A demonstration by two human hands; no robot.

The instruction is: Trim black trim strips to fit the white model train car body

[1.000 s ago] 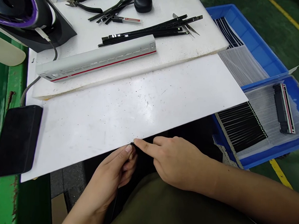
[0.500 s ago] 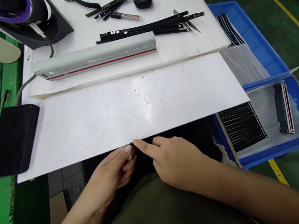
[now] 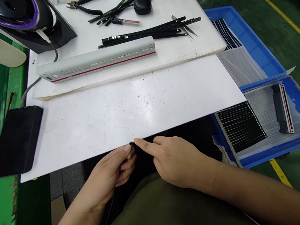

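Observation:
Both hands meet just below the near edge of the white board (image 3: 130,108). My left hand (image 3: 112,176) is closed, pinching the upper end of a thin black strip (image 3: 132,144) that runs down past my wrist. My right hand (image 3: 174,159) is closed too, its forefinger and thumb pinching the strip's tip. A grey model train shell (image 3: 97,60) with a red stripe lies on the raised white slab (image 3: 168,51) beyond, with several black strips (image 3: 154,30) behind it.
A black pad (image 3: 16,140) lies at the left edge. Black pliers (image 3: 86,3) and a black round object (image 3: 143,4) sit at the back. Blue trays (image 3: 265,61) on the right hold black strips (image 3: 241,125) and a dark train part (image 3: 282,107). A purple-rimmed device (image 3: 21,11) stands back left.
The hands stay pinched on the strip at the board's edge. Only the view shifts slightly.

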